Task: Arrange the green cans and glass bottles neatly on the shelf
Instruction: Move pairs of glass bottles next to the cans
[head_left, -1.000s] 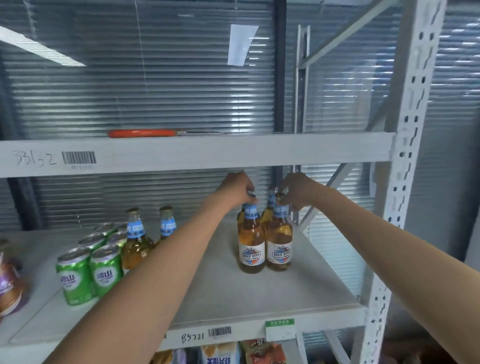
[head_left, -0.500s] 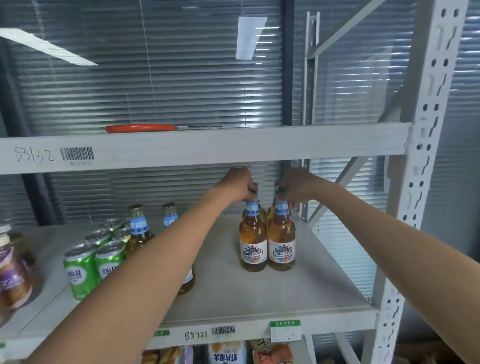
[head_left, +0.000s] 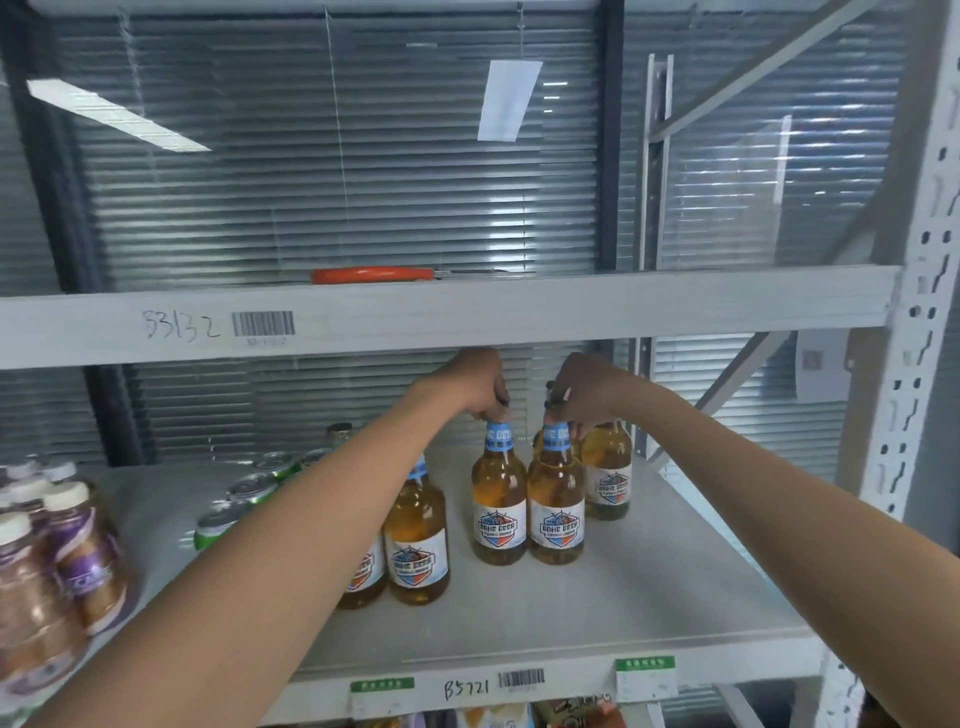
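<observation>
On the white shelf (head_left: 649, 597) stand several amber glass bottles with blue neck labels. My left hand (head_left: 475, 384) grips the cap of the front-left bottle (head_left: 498, 499). My right hand (head_left: 587, 389) grips the cap of the bottle beside it (head_left: 556, 509). A third bottle (head_left: 608, 478) stands just behind, to the right. Two more bottles (head_left: 415, 540) stand further left, partly hidden by my left forearm. Green cans (head_left: 254, 488) sit in a group at the left, some covered by my arm.
Purple-labelled drinks with white caps (head_left: 67, 545) crowd the shelf's far left. An orange-handled tool (head_left: 371, 274) lies on the upper shelf (head_left: 519, 312), which hangs just above my hands. The perforated upright (head_left: 914, 389) bounds the right side.
The camera has shifted so the whole scene sits lower and further right in view. A third bottle shows behind the held pair. Both hands stay on the bottle caps.
</observation>
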